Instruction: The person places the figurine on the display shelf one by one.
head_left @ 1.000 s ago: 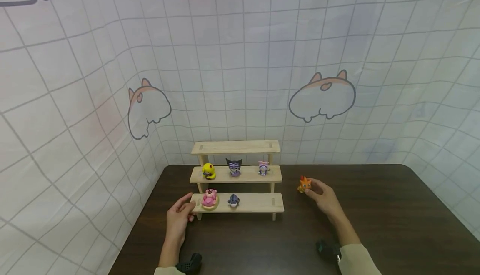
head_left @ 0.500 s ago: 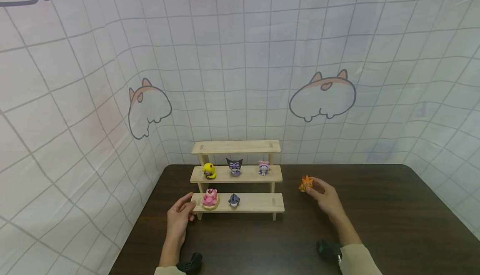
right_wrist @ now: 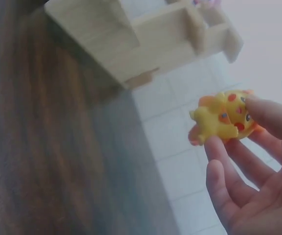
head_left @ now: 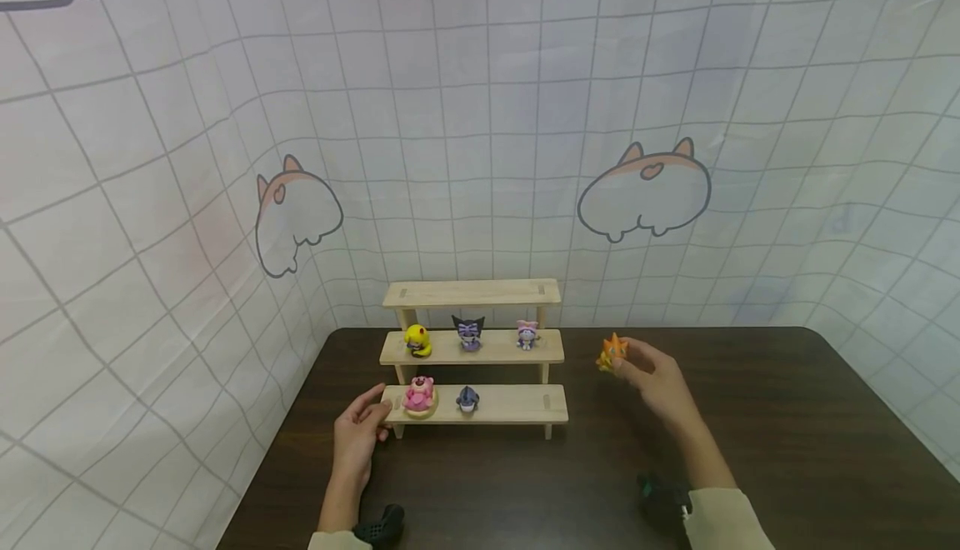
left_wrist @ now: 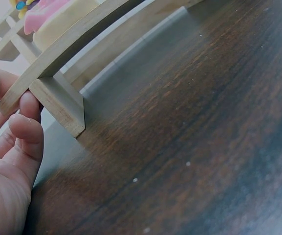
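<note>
My right hand (head_left: 651, 379) pinches a small orange and yellow toy figure (head_left: 611, 352) (right_wrist: 224, 117) between thumb and fingers, lifted off the dark table (head_left: 750, 433) to the right of a three-tier wooden shelf (head_left: 472, 404). My left hand (head_left: 358, 433) rests on the table and its fingers (left_wrist: 26, 122) touch the left end of the shelf's lowest tier (left_wrist: 57, 46). That tier carries a pink bear figure (head_left: 418, 394) and a small blue-grey figure (head_left: 468, 399). On the middle tier stand a yellow figure (head_left: 417, 341), a dark purple figure (head_left: 468, 332) and a pink-and-grey figure (head_left: 527, 335).
The top tier (head_left: 471, 292) is bare. A white gridded cloth backdrop with cartoon cats (head_left: 645, 192) closes in the table at the back and left. Dark tabletop stretches to the right of the shelf and in front of it.
My right hand has raised the orange figure off the table, moving it up and slightly back. The left hand has stayed at the shelf's left end.
</note>
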The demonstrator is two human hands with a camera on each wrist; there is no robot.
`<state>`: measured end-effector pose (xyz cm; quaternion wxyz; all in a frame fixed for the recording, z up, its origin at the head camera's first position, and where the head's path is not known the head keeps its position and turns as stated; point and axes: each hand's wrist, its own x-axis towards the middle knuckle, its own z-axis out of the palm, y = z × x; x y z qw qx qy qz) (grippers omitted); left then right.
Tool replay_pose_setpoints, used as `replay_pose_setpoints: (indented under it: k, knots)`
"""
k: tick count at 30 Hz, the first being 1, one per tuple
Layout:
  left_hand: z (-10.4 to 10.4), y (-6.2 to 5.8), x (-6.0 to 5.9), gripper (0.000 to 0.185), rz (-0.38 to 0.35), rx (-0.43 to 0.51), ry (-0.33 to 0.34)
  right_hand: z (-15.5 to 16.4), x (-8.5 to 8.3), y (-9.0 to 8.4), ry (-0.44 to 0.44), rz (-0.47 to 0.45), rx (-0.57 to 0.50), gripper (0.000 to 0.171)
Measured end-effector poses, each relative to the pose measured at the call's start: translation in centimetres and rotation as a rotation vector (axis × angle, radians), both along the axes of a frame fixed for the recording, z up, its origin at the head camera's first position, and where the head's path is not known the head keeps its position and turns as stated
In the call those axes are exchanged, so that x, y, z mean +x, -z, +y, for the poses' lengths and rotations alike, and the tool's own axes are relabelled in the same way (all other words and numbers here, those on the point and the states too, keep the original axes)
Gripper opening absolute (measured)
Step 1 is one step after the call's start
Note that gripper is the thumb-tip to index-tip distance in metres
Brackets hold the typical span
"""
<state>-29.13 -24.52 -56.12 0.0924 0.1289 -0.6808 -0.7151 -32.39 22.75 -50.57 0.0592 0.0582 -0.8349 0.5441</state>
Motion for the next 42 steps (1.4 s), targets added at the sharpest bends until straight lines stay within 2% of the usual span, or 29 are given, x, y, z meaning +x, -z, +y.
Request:
replay_pose_setpoints:
  k: [17, 23, 29, 35, 42]
  knots:
    - [0.0, -0.2, 0.1, 0.041, -0.001, -0.007, 0.008, -2.1, 2.2, -4.5, -0.153, 0.035, -0.009, 0.055]
    - [0.0, -0.1, 0.0, 0.041, 0.002, -0.012, 0.003, -3.1, 2.8, -5.3, -0.231, 0.054, -0.028, 0.051]
    - [0.0, -0.1, -0.1, 0.041, -0.007, -0.012, 0.001, -4.8, 3.0, -5.2, -0.295, 0.038, -0.045, 0.052]
    - [0.1, -0.1, -0.1, 0.04, -0.008, -0.008, -0.003, -6.6, 2.9, -4.3, -0.365, 0.031, -0.042, 0.047]
    - [0.0, -0.1, -0.1, 0.041, -0.003, 0.0, -0.003, -8.2, 2.8, -2.9, -0.372, 0.009, -0.007, 0.049]
